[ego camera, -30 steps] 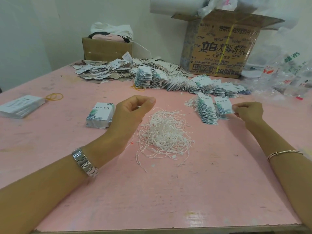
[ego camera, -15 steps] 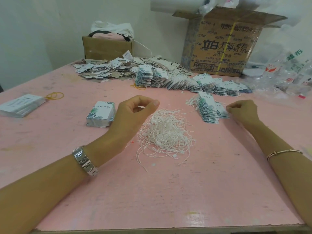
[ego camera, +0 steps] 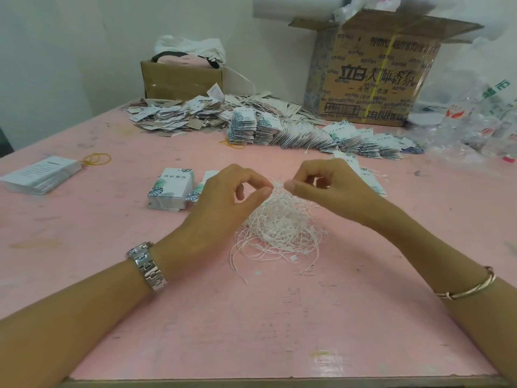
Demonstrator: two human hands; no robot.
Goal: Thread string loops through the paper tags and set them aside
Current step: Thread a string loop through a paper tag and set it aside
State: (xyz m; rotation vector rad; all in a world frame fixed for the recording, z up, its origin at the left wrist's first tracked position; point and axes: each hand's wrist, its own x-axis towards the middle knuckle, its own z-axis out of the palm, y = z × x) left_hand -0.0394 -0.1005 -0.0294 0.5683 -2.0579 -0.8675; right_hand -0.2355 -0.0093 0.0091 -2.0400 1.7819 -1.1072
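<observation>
Snagging strands: the string pile [ego camera: 279,225] lay tangled on the table [ego camera: 251,317] directly beneath both hands, so drawing one string loop [ego camera: 277,186] upward could have dragged its neighbours along.
Left hand: the left hand [ego camera: 223,200] pinched the string loop between thumb and forefinger at the pile's top, with the other fingers curled.
Right hand: the right hand [ego camera: 330,189] pinched the string loop just beside the left. Whether it held one strand or several could not be told.
Grip: thin string held by fingertips alone could have slipped free under tension.
Unthreaded tags: the tag stack [ego camera: 170,191] stood just left of the left hand, and a careless wrist could have toppled it.
Finished tags: the threaded tags [ego camera: 369,179] lay just behind the right hand, where trailing strings could have caught.
</observation>
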